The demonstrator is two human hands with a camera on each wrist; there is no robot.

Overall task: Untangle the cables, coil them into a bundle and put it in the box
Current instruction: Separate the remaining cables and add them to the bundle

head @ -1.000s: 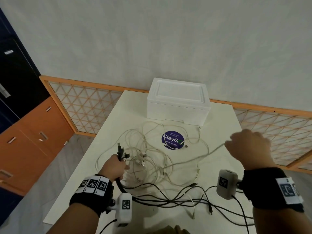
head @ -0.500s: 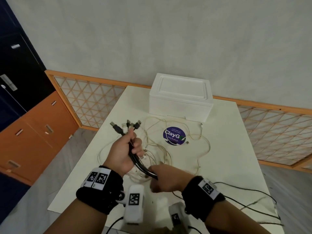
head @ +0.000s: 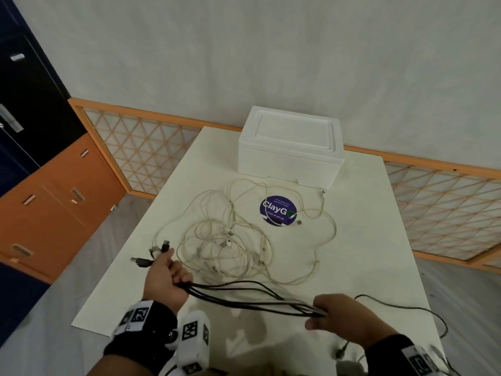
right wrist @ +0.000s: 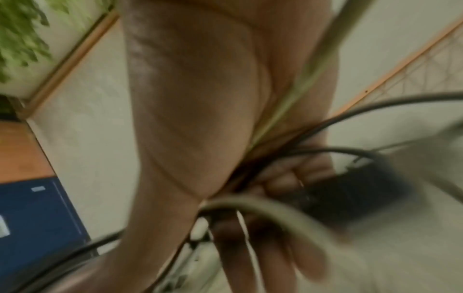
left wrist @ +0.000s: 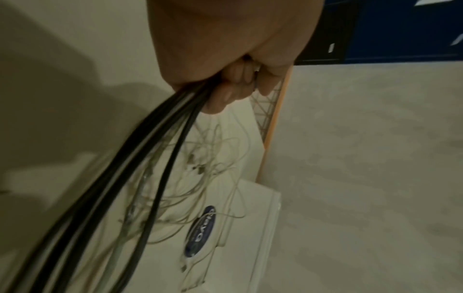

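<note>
Counted on and around the table (head: 352,240)

One white foam box (head: 291,147) with its lid on and one round blue sticker (head: 278,211) are seen. Two hands are counted, the left hand (head: 166,279) and the right hand (head: 344,314). About four black cables (head: 244,301) are strung between them; the white cables (head: 230,240) are too tangled to be counted.

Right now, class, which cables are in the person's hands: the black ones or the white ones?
The black cables, stretched between left hand and right hand; the white cables lie loose.
</note>
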